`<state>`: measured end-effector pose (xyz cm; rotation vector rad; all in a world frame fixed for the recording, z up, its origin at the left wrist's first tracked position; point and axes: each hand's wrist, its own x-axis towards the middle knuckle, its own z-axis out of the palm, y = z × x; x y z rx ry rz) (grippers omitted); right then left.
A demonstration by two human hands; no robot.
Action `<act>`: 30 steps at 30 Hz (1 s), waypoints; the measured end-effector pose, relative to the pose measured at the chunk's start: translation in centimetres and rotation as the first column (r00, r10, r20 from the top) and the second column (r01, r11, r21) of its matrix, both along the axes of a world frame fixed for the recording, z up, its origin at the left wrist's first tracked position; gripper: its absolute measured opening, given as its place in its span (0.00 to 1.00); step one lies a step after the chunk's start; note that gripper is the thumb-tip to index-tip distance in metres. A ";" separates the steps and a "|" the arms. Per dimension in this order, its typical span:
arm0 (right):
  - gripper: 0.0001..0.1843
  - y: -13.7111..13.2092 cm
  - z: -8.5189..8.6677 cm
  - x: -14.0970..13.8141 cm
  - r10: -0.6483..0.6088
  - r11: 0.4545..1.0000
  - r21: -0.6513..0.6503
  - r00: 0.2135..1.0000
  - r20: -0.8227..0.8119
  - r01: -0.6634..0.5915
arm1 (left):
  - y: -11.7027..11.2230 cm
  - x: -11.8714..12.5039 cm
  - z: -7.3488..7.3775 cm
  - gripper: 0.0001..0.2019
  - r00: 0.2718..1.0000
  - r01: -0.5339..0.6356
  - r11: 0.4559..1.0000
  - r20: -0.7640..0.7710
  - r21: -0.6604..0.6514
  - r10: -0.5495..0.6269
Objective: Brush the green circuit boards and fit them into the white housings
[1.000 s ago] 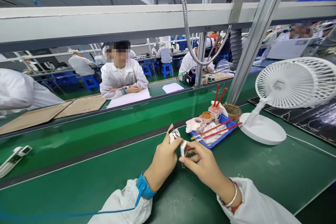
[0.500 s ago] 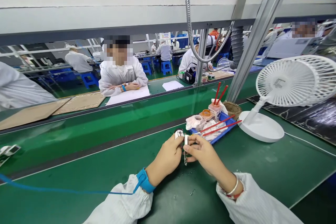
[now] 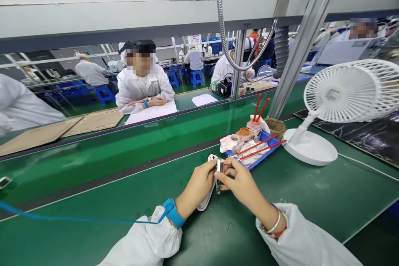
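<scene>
Just left of the blue tray [image 3: 264, 156], the left hand [image 3: 196, 185] pinches a white strip [image 3: 205, 196] (its tail curling toward the desk [image 3: 93, 199]), while the right hand [image 3: 243, 187] grips a small metal part [image 3: 220, 167] against it.

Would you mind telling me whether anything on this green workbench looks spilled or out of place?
Yes: tiny pale specks are scattered on the green mat below the left hand and right hand, looking like spilled debris, though they are too small to identify.
</scene>
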<state>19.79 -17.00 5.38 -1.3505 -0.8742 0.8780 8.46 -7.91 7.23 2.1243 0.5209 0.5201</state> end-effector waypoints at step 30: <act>0.23 0.1 -1.6 0.1 -0.275 0.962 0.155 0.792 0.545 0.227 | -0.7 0.8 -1.4 0.18 0.858 0.350 0.381 0.456 -0.856 0.237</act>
